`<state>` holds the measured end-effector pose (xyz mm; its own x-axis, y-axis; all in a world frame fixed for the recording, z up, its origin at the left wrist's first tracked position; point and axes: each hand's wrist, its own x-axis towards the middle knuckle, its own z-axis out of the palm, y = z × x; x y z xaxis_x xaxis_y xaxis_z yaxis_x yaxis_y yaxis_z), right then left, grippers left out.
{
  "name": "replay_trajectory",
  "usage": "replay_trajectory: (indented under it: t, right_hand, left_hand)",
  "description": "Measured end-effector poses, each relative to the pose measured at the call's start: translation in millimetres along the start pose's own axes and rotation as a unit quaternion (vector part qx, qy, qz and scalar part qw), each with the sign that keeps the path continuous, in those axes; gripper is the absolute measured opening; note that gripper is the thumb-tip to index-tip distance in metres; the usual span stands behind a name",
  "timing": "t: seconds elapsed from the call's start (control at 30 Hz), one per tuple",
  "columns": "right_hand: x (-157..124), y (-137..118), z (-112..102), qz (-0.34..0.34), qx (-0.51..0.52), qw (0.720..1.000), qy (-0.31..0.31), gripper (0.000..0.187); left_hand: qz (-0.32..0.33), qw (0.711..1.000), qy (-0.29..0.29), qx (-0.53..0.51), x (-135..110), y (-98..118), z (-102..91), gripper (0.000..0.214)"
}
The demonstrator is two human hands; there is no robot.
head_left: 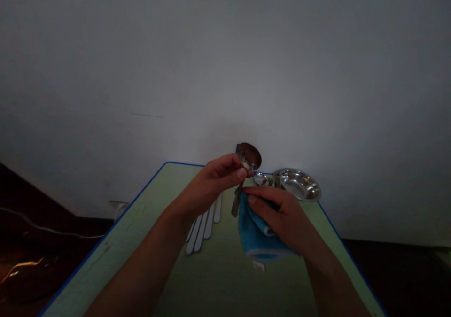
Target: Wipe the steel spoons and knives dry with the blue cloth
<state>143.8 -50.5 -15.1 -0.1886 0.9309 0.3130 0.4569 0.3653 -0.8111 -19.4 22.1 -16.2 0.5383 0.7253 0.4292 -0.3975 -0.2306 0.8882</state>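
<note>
L hand [211, 183] pinched tight on spoon [248, 156] at neck, bowl up, handle down. R hand [278, 213] curled round blue towel [259, 232], fingertips just beside spoon handle, towel not visibly on spoon. Cutlery handles [204, 225] in row on green table [105, 256], left of towel. Further back, 2nd spoon [262, 179] right by steel bowl [299, 184], at far table edge.

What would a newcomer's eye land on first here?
The metal spoon raised in the left hand at centre, beside the blue cloth in the right hand. A shiny steel dish sits at the far table edge; white-handled cutlery lies in a row by the left wrist.
</note>
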Motion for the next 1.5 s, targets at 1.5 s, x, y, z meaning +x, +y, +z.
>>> replay_trajectory:
  t: [1.5]
  right_hand:
    - [6.2,15.5,3.0,0.021,0.215,0.962,0.165,0.015]
  left_hand:
    - [-0.101,0.989,0.089,0.055,-2.8,9.1,8.7,0.013]
